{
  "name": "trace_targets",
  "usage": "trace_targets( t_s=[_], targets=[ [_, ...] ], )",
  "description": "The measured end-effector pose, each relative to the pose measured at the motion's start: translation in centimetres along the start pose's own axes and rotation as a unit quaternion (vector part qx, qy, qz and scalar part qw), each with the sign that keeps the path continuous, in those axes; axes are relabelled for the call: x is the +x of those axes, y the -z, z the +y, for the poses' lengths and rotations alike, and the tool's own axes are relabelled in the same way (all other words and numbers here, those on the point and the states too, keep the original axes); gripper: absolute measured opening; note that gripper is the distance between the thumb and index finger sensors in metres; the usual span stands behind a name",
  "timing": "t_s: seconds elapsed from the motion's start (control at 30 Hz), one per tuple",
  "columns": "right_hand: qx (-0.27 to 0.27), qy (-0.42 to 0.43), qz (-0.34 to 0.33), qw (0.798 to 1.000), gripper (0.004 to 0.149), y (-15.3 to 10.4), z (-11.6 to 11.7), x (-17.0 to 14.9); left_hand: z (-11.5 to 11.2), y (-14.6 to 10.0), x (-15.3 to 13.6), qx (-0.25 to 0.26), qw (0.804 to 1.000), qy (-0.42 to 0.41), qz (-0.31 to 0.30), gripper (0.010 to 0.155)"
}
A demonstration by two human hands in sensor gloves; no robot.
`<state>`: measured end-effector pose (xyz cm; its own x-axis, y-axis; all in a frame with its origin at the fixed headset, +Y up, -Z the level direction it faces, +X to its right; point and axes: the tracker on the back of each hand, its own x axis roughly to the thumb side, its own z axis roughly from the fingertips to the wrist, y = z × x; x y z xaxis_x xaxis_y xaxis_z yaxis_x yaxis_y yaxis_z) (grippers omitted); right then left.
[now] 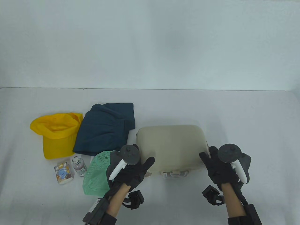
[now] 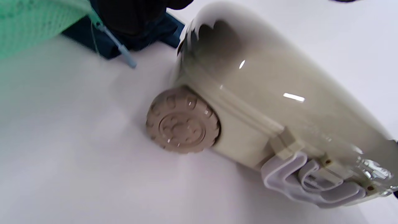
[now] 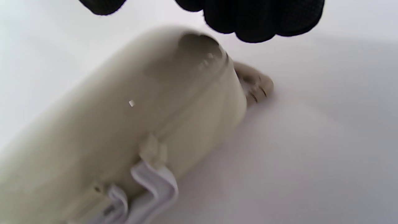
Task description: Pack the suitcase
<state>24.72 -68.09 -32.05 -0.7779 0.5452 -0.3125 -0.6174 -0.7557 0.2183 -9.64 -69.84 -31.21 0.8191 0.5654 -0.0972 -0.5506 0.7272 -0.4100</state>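
Note:
A closed beige hard-shell suitcase (image 1: 171, 145) lies flat on the table, its white handle (image 1: 175, 174) facing me. My left hand (image 1: 137, 167) hovers at its front left corner, thumb stretched toward the shell, holding nothing. My right hand (image 1: 214, 164) hovers at the front right corner with its fingers relaxed. In the left wrist view the suitcase (image 2: 264, 93), a ridged wheel (image 2: 182, 119) and the handle (image 2: 311, 183) fill the frame. In the right wrist view my fingertips (image 3: 264, 18) hang just above the suitcase (image 3: 108, 124) without touching it.
Left of the suitcase lie a dark blue folded garment (image 1: 105, 129), a yellow cap (image 1: 56, 133), a green mesh bag (image 1: 97, 174), a small bottle (image 1: 79, 166) and a small patterned case (image 1: 62, 173). The white table (image 1: 234, 112) stretches behind and to the right.

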Motion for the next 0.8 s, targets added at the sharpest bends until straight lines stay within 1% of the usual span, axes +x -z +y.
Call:
trace_targets(
  t_s=[0.1, 0.13, 0.17, 0.23, 0.27, 0.4, 0.5, 0.63, 0.8],
  targets=[
    [0.034, 0.003, -0.003, 0.999, 0.087, 0.5, 0.9, -0.5, -0.9, 0.4, 0.0, -0.030, 0.999, -0.034, -0.006, 0.097],
    [0.057, 0.014, -0.016, 0.998, 0.088, 0.7, 1.2, -0.5, -1.1, 0.4, 0.1, -0.037, 0.998, -0.044, -0.011, 0.098],
    [0.067, 0.024, -0.018, 0.997, 0.089, 0.6, 1.4, -0.4, -1.3, 0.5, 0.1, -0.048, 0.997, -0.052, -0.016, 0.098],
    [0.049, 0.001, -0.018, 0.999, 0.089, 0.5, 1.3, -0.2, -1.3, 0.5, 0.0, -0.049, 0.997, -0.063, -0.020, 0.098],
    [0.051, -0.007, -0.019, 0.998, 0.089, 0.4, 1.3, 0.0, -1.2, 0.5, 0.0, -0.056, 0.996, -0.071, -0.022, 0.099],
    [0.030, -0.031, -0.022, 0.999, 0.089, -0.2, 0.7, 0.9, -0.5, 0.3, 0.1, -0.051, 0.995, -0.086, -0.027, 0.099],
    [0.014, -0.032, -0.034, 0.999, 0.088, -1.0, -0.9, 1.9, 1.1, -0.4, 0.5, -0.044, 0.992, -0.111, -0.047, 0.097],
    [-0.012, -0.033, -0.054, 0.998, 0.086, -1.9, -3.1, 3.6, 3.8, -1.1, 1.3, -0.031, 0.985, -0.150, -0.075, 0.097],
    [-0.046, -0.024, -0.073, 0.996, 0.084, -2.2, -5.7, 5.8, 7.2, -0.8, 2.0, -0.018, 0.973, -0.211, -0.093, 0.096]
  ],
)
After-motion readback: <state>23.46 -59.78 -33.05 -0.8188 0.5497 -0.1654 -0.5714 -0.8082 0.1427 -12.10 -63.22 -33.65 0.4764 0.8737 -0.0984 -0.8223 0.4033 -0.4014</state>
